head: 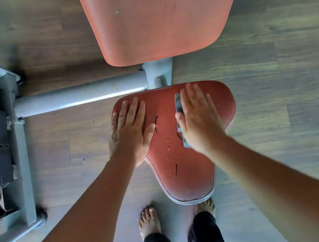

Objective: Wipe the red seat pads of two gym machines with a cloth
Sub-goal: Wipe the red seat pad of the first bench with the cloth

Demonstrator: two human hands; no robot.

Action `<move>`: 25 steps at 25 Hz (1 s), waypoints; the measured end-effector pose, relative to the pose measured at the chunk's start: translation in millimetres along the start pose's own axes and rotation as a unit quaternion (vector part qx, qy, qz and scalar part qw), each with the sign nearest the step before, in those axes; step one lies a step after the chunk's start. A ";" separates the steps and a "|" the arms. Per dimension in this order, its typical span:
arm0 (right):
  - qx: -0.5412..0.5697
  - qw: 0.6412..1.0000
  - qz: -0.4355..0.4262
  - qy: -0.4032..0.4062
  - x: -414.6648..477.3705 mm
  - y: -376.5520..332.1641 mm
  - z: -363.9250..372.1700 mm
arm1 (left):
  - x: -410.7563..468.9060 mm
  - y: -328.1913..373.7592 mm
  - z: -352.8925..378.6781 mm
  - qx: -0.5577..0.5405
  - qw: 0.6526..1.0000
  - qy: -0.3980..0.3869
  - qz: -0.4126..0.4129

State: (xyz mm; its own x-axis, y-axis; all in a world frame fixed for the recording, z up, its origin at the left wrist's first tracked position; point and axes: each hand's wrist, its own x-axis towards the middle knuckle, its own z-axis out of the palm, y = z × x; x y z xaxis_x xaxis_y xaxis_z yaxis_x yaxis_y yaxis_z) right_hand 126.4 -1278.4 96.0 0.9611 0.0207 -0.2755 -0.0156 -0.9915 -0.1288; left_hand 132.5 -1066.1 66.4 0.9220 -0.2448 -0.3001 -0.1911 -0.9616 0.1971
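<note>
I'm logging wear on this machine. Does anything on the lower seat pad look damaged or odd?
The seat pad has dark slits, like cuts in its cover: one by the left hand, one beside the cloth, one lower down. Droplets also dot its middle.

The red seat pad point(183, 169) under the left hand point(132, 129) looks like grained vinyl, beaded with droplets and slit. Beyond that hand, the back pad point(158, 16) is matt and scuffed, and the frame tube point(79, 96) is softly glossy painted metal.
</note>
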 end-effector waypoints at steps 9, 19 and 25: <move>-0.019 0.997 0.069 -0.020 70.0 63.9 -11.8 | 2.6 -0.8 5.0 0.014 1.000 0.013 0.001; 0.001 0.997 0.078 -0.005 43.3 97.9 -6.3 | 2.2 0.2 5.5 0.011 1.000 0.022 -0.001; 0.008 0.998 -0.052 -0.021 -52.4 26.4 2.3 | 0.5 1.0 3.4 0.013 1.000 0.020 0.001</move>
State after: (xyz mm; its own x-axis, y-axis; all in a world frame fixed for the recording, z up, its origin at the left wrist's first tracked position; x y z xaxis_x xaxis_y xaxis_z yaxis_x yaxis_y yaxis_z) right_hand 75.0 -1305.3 104.8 0.9456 0.1282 -0.2991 0.0785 -0.9818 -0.1728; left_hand 131.7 -1067.7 63.3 0.9342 -0.2413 -0.2628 -0.2001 -0.9642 0.1739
